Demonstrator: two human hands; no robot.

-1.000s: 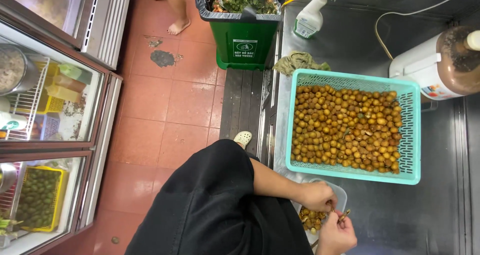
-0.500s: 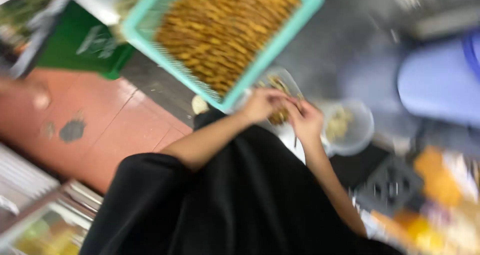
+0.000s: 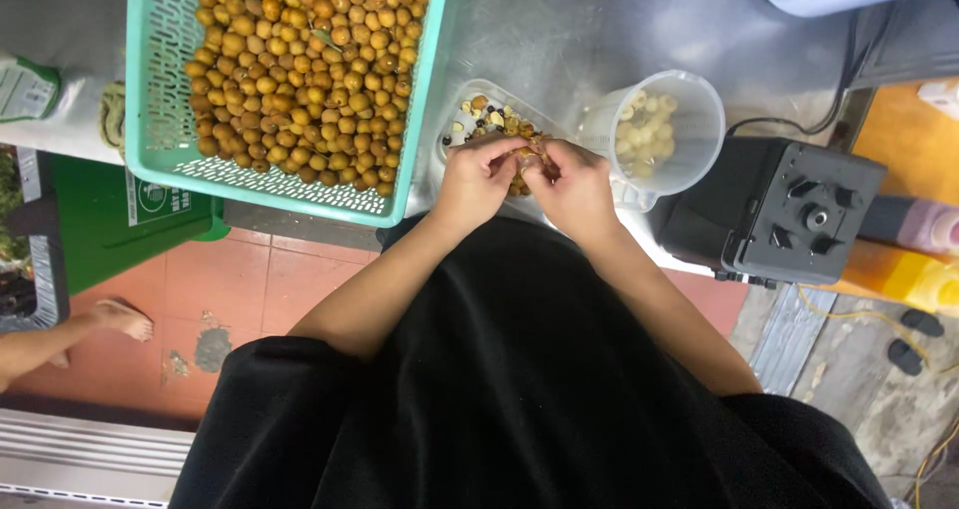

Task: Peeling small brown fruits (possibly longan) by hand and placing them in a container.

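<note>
I see both hands meeting over the clear tray (image 3: 462,121) of peels and seeds on the steel desk (image 3: 559,29). The small brown fruit (image 3: 532,153) sits right between them: my left hand (image 3: 478,177) has its grip pinched on the fruit's left side, my right hand (image 3: 577,184) has its fingertips closed on the other side. The teal basket (image 3: 150,99) heaped with unpeeled fruit lies just left of the tray, and a clear measuring jug (image 3: 689,134) of pale peeled flesh stands just right of the hands, beside a black machine (image 3: 774,209). Half a second ago the view was blurred and tilted; now it is steady, the hands staying together at the tray.
</note>
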